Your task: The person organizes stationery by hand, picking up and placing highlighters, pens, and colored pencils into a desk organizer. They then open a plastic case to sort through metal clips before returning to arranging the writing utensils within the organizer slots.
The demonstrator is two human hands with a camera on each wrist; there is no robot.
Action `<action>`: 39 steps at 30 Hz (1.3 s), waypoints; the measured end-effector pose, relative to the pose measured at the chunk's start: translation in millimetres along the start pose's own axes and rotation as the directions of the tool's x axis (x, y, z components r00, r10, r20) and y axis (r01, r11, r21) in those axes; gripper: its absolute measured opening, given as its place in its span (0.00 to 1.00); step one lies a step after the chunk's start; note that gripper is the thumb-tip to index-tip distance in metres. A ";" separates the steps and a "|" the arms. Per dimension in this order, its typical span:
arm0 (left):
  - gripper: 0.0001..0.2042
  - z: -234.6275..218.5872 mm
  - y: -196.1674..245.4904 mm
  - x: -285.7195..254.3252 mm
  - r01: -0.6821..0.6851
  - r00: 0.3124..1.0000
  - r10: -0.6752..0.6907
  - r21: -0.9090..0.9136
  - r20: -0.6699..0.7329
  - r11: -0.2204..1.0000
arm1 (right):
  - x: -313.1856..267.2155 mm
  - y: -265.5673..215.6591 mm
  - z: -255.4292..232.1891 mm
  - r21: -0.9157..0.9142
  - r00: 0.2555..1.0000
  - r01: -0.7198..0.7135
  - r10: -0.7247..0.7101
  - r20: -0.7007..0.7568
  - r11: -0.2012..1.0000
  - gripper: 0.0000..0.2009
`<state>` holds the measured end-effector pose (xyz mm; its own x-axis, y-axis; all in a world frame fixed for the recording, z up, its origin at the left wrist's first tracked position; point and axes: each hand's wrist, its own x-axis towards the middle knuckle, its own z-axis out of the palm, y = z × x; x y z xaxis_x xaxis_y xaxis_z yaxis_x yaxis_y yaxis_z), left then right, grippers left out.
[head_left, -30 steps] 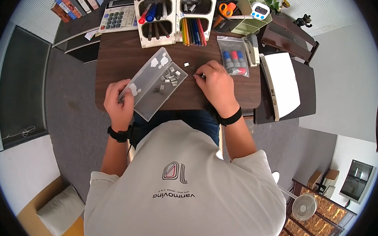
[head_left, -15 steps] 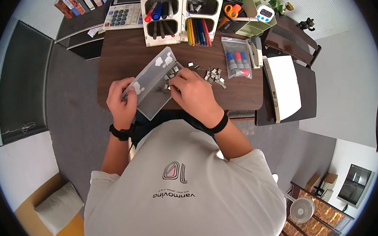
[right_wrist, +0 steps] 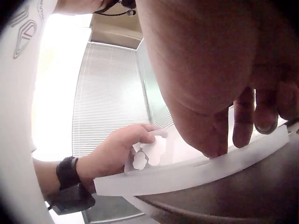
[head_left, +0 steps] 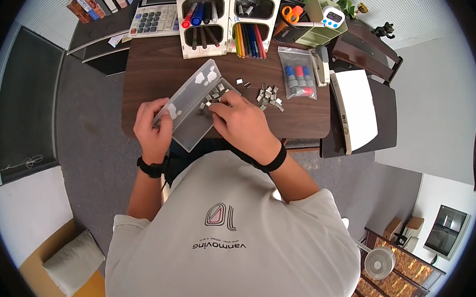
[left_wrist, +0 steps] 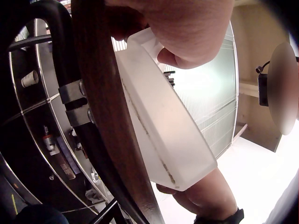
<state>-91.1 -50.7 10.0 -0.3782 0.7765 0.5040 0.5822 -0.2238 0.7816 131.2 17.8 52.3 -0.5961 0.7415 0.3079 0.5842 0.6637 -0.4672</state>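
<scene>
My left hand grips the lid edge of a hinged clear plastic case, thumb on one side and fingers on the other. The case stands open, its lid tilted up; white patches mark the lid. Small metal pieces lie in the case's far part. Over them my right hand reaches in, fingers loosely bent and fingertips among the pieces; its palm hides some. In the right wrist view, those fingers point down behind the case wall. More metal pieces lie loose on the table, right of the case.
Behind the case stand white pen holders and a calculator. A zip bag of small bottles, a stapler and a green holder with a timer are at the right rear. The brown table's front edge is near my body.
My right hand has moved left from the loose pieces on the table to inside the case, uncovering that pile. Since then it has shifted slightly. My left hand keeps its grip on the lid.
</scene>
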 end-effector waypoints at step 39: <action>0.10 0.6 1.2 -0.9 0.018 1.000 -0.018 -0.001 0.022 1.000 | -4.8 39.1 -34.0 -0.025 0.963 -0.213 0.205 -0.174 0.977 0.03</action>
<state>-89.6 -51.3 10.3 -0.3724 0.7932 0.4819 0.5748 -0.2106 0.7907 175.6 43.6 60.7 -0.3583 0.8674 0.3452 0.7110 0.4932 -0.5013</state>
